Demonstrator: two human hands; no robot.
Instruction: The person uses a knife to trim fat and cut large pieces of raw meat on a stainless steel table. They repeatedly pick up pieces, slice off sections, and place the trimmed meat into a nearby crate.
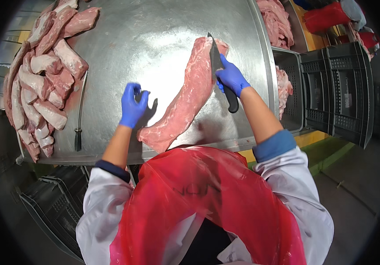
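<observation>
A long pink strip of raw meat (181, 104) lies diagonally on the steel table (110, 39). My right hand (230, 75), in a blue glove, is closed on a black-handled knife (214, 55), whose blade points away from me over the upper right part of the strip. My left hand (134, 102), also blue-gloved, is off to the strip's left with its fingers bent but apart, holding nothing, casting a shadow on the steel.
Many meat cuts (48, 88) are heaped at the left, beside a long sharpening steel (80, 119). At the right stand bins of meat (273, 22) and grey plastic crates (335, 97). More crates (51, 207) are at lower left. A person in red (324, 17) is at upper right.
</observation>
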